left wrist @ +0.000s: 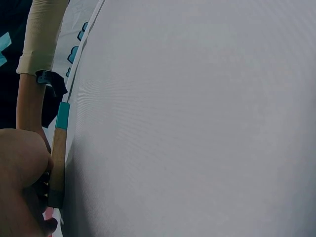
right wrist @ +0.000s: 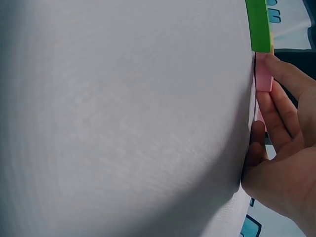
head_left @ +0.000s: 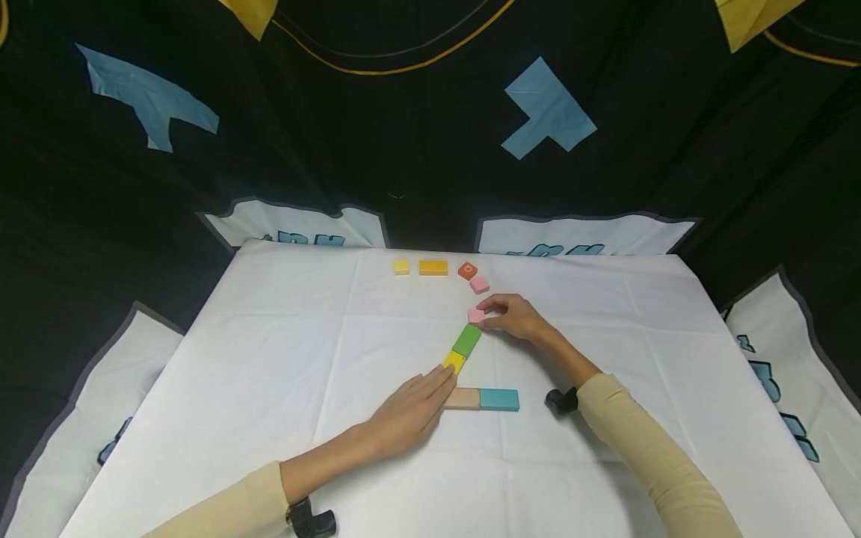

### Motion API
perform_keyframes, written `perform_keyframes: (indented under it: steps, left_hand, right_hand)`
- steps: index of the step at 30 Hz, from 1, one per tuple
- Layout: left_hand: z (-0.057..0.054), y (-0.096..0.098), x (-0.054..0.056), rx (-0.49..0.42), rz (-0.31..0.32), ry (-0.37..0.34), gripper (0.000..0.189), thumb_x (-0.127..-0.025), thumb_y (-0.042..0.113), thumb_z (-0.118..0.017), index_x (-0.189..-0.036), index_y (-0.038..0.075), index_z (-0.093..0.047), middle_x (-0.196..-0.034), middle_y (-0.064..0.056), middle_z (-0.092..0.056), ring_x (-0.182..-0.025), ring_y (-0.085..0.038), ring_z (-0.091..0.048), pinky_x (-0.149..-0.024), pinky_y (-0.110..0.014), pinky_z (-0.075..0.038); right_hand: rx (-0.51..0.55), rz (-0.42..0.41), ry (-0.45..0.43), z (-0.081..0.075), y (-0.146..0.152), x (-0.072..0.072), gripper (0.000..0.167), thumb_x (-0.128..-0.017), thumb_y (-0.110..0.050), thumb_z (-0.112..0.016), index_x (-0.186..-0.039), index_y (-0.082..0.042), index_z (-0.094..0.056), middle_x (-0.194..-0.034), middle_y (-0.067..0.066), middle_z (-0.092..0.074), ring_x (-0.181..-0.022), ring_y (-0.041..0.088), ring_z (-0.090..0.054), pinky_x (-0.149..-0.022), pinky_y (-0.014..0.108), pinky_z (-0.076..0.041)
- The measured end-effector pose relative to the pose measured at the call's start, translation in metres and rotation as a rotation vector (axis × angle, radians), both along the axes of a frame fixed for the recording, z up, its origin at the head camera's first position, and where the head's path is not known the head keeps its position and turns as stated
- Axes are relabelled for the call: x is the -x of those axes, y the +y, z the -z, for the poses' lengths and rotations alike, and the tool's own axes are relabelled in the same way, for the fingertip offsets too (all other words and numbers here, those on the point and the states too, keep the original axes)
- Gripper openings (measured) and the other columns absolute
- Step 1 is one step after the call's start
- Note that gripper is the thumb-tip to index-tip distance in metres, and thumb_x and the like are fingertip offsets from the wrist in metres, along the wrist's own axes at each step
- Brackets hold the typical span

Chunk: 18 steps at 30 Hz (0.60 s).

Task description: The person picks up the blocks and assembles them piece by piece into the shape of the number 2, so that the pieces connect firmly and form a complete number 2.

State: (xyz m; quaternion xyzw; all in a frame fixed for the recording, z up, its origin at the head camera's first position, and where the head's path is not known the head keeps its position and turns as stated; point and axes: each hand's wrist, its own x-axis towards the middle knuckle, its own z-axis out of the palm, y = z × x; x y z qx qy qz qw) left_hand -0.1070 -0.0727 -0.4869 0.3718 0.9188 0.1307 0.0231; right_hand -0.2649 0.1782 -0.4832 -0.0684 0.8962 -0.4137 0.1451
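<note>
My right hand (head_left: 513,317) pinches a small pink block (head_left: 476,316) between thumb and fingers. In the right wrist view, that pink block (right wrist: 263,74) sits against the end of a green block (right wrist: 258,24). From the green block (head_left: 467,340) a slanted line continues down to a yellow block (head_left: 454,362). Straight fingers of my left hand (head_left: 413,407) rest at the yellow block's lower end and hide what lies beneath them. Right of those fingertips, a tan wooden block (head_left: 462,399) meets a teal block (head_left: 499,400) end to end.
Along the far side of the white-covered table (head_left: 282,336) lie a small yellow block (head_left: 401,267), a longer yellow-orange block (head_left: 433,268), an orange-red block with a round mark (head_left: 467,270) and another pink block (head_left: 480,285). A black curtain (head_left: 417,164) hangs behind.
</note>
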Motion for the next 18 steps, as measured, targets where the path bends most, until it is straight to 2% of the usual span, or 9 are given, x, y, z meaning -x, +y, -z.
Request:
perform_keyframes:
  steps: [5,18]
  left_hand:
    - [-0.0005,0.0003,-0.0005,0.007,-0.008,-0.020,0.048,-0.107,0.020,-0.043,-0.151,0.000,-0.039,-0.159,-0.014,-0.032,-0.146,-0.028,-0.028,-0.115,-0.045,-0.031]
    - [-0.0014,0.0005,-0.0002,0.006,-0.007,-0.021,0.048,-0.107,0.019,-0.044,-0.151,-0.001,-0.039,-0.159,-0.014,-0.031,-0.147,-0.028,-0.027,-0.115,-0.045,-0.030]
  right_hand:
    - [0.019,-0.022,-0.005,0.0010,0.0019,-0.0002,0.037,-0.087,-0.024,-0.079,-0.120,-0.011,-0.071,-0.131,0.010,-0.062,-0.123,0.029,-0.050,-0.110,0.048,-0.038]
    - [0.028,-0.030,-0.001,0.0016,0.0037,0.0007,0.035,-0.088,-0.026,-0.078,-0.119,-0.012,-0.071,-0.128,0.009,-0.063,-0.120,0.029,-0.050,-0.109,0.048,-0.039]
